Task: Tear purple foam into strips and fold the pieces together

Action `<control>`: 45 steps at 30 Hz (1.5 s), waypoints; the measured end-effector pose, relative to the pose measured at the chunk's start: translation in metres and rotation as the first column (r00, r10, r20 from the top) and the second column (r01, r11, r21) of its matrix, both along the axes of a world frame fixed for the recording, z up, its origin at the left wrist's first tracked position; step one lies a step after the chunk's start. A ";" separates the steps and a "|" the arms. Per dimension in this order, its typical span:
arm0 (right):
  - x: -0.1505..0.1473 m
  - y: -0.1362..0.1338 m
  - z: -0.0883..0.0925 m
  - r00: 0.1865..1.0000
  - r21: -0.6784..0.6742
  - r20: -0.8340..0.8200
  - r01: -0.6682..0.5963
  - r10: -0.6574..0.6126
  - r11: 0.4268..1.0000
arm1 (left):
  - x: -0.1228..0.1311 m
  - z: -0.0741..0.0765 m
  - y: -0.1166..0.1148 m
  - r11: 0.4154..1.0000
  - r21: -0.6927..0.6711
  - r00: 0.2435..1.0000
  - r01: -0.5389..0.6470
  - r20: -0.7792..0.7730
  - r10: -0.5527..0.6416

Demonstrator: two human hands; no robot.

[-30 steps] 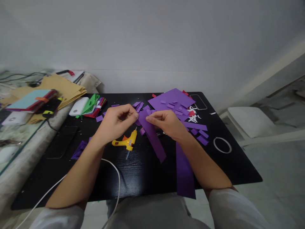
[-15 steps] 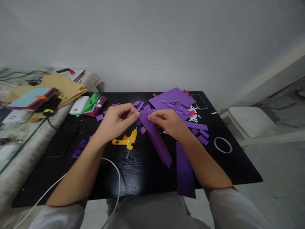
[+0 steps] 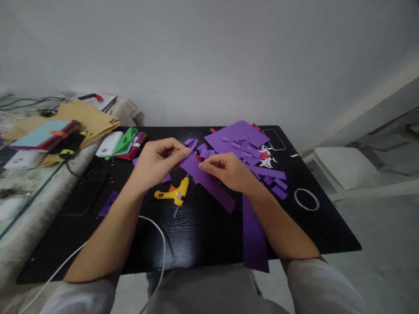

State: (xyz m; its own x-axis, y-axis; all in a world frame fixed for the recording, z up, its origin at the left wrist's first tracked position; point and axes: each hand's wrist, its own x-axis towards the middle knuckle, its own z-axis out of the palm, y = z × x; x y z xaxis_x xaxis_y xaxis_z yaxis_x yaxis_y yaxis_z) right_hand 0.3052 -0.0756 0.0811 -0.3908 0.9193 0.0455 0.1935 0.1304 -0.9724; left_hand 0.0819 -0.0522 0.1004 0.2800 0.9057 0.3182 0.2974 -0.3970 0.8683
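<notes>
Between my two hands is a long purple paper strip, slanting down to the right above the black table. My left hand pinches its upper left end between thumb and fingers. Further along the upper edge, my right hand grips the strip between thumb and forefinger. A yellow glue gun lies just below my left hand, a glue stick poking out of its back. Small cut purple paper pieces are scattered behind the strip. Another wide purple strip lies under my right forearm and overhangs the front edge.
A large purple sheet with small pieces on it lies at the back right, beside white paper scraps. A ring rests at the right. Bundled coloured paper sits back left. A white cable crosses the front left.
The strip has swung flatter, its upper end moving left and its lower end rising. My left hand has shifted slightly left, and my right hand has dropped a little along the strip.
</notes>
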 end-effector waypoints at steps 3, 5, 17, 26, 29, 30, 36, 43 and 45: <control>0.005 0.001 0.004 0.999 0.001 0.041 -0.012 0.012 1.000 | -0.007 0.004 0.005 0.997 0.015 0.997 -0.072 0.021 0.072; 0.008 0.001 0.007 0.999 -0.018 0.043 -0.028 0.029 0.999 | -0.010 0.005 0.007 0.992 0.011 0.992 -0.124 0.038 0.124; 0.001 0.008 0.001 0.836 -0.479 -0.517 -0.459 0.182 0.748 | -0.015 -0.001 0.011 0.967 0.119 0.932 0.226 0.264 -0.250; 0.002 -0.001 0.010 0.902 -0.411 -0.400 -0.336 0.164 0.848 | -0.009 0.002 0.001 1.000 -0.030 0.999 0.008 0.052 -0.006; 0.005 -0.001 0.007 0.970 -0.264 -0.214 -0.170 0.114 0.950 | -0.007 0.002 -0.001 0.998 -0.051 0.999 -0.047 -0.028 0.046; 0.007 -0.001 0.006 0.983 -0.216 -0.154 -0.136 0.103 0.967 | -0.007 0.002 -0.001 0.997 -0.053 0.997 -0.061 -0.045 0.058; 0.020 -0.007 0.005 0.976 -0.170 0.113 -0.164 0.185 0.972 | -0.017 -0.004 -0.015 0.989 -0.081 0.982 0.119 -0.135 -0.130; 0.045 -0.034 -0.036 0.842 -0.204 0.417 -0.282 0.343 0.938 | -0.021 -0.059 -0.076 0.938 -0.259 0.890 0.230 -0.334 -0.311; 0.048 -0.046 -0.053 0.851 -0.214 0.422 -0.242 0.313 0.946 | -0.020 -0.078 -0.091 0.945 -0.252 0.890 0.208 -0.353 -0.290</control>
